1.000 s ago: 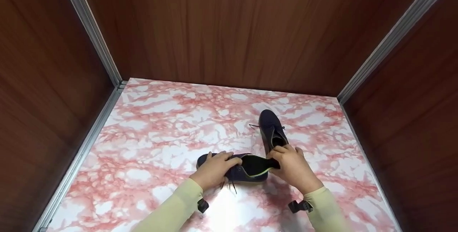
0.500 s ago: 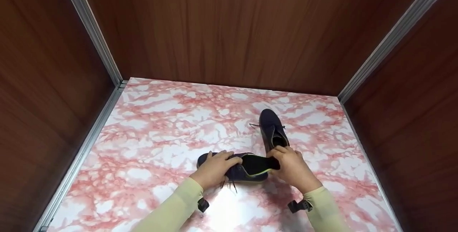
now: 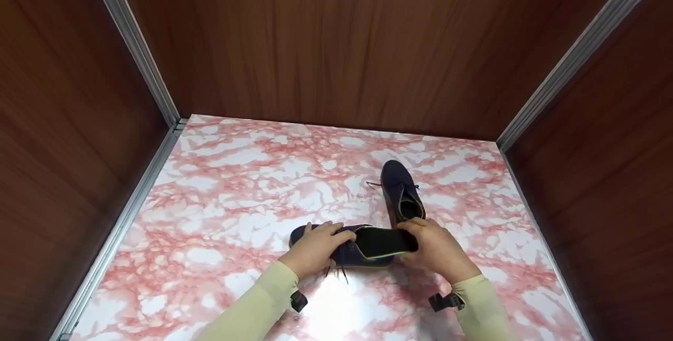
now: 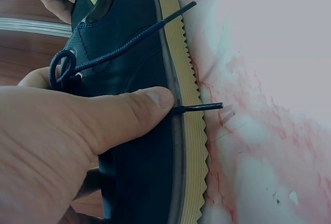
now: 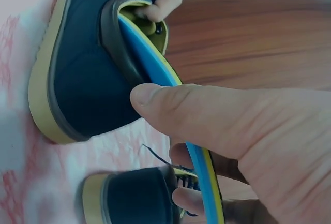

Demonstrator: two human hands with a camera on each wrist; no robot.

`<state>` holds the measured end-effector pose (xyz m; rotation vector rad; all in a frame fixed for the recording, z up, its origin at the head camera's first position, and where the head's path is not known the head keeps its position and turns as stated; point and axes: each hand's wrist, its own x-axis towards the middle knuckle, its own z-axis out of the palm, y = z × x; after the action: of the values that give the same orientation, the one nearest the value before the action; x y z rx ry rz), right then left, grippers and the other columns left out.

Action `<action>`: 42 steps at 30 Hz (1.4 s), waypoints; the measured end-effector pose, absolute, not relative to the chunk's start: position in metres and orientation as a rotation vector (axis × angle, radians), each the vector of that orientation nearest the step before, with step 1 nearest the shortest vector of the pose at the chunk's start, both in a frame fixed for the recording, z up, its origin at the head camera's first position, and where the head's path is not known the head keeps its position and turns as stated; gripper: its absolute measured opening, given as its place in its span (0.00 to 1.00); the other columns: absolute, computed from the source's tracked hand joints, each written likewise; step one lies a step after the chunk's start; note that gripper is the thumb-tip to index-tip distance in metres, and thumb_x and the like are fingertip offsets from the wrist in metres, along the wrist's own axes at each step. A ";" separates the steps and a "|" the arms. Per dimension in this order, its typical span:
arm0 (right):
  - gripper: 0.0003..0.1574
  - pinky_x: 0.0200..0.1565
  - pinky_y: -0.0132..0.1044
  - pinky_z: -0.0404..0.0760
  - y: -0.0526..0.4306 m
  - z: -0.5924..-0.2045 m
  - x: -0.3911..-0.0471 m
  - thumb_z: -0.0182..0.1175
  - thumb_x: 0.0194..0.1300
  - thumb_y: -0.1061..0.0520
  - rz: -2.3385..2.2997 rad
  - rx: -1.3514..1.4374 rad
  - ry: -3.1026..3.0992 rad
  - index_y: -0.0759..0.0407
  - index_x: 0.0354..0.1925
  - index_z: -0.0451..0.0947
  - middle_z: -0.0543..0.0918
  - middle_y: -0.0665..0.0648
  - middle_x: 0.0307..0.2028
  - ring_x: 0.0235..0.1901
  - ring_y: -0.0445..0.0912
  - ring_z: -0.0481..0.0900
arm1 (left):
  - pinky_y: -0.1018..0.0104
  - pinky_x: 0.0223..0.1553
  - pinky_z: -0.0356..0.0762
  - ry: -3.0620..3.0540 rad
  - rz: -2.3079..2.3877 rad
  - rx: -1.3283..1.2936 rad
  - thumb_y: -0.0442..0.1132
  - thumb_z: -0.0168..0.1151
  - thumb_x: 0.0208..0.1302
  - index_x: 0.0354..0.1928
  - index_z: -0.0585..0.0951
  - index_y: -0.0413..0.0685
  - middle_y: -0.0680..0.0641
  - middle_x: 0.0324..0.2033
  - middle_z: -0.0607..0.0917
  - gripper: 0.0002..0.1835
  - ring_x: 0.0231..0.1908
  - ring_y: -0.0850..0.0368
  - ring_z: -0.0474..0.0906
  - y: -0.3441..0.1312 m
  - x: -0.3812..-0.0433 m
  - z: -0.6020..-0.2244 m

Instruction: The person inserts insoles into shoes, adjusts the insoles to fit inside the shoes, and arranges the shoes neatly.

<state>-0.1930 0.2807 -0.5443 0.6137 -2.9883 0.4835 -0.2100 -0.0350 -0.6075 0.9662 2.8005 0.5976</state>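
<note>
A dark navy lace-up shoe [image 4: 139, 182] with a ridged tan sole lies crosswise on the floor, toe to the left. My left hand [image 3: 315, 250] grips its front part, thumb along the side just above the sole. Out of its opening slants an insole [image 3: 379, 242], black on top with a blue and yellow edge in the right wrist view. My right hand [image 3: 440, 249] pinches the heel end of this insole, thumb on one face and fingers behind. The insole's front end is hidden inside the shoe.
A second navy shoe [image 3: 395, 175] stands just beyond, toe pointing away, its heel close to my right hand. The red-and-white marbled surface [image 3: 221, 188] is bounded by brown wood-look panels [image 3: 336, 41] and metal rails [image 3: 134, 41].
My right hand has shifted slightly right, and the insole's heel end sticks further out past the shoe's heel. The left hand, its shoe and the second shoe have stayed put.
</note>
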 end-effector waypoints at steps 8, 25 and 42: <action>0.40 0.52 0.57 0.89 0.276 -0.535 -0.190 0.90 0.45 0.51 0.375 0.625 -2.942 0.53 0.57 0.89 0.90 0.54 0.52 0.51 0.57 0.85 | 0.17 0.73 0.65 2.800 0.587 0.975 0.31 0.79 0.62 0.76 0.73 0.76 0.42 0.81 0.72 0.45 0.81 0.35 0.68 -0.034 -0.211 -0.606; 0.29 0.42 0.59 0.89 0.268 -0.532 -0.187 0.89 0.48 0.58 0.227 0.736 -2.796 0.52 0.50 0.90 0.91 0.53 0.49 0.47 0.59 0.84 | 0.17 0.72 0.65 2.801 0.594 0.982 0.30 0.77 0.62 0.76 0.72 0.76 0.41 0.81 0.72 0.46 0.81 0.34 0.68 -0.035 -0.210 -0.609; 0.35 0.55 0.59 0.88 0.268 -0.546 -0.189 0.88 0.49 0.56 0.382 0.627 -2.910 0.57 0.55 0.87 0.88 0.57 0.51 0.53 0.63 0.84 | 0.17 0.74 0.63 2.790 0.595 0.970 0.30 0.78 0.63 0.77 0.71 0.77 0.42 0.82 0.71 0.47 0.82 0.34 0.67 -0.035 -0.210 -0.608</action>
<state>-0.1887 0.2682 -0.5461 0.6268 -2.9096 0.3818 -0.2099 -0.0352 -0.6078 0.9698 2.7899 0.5945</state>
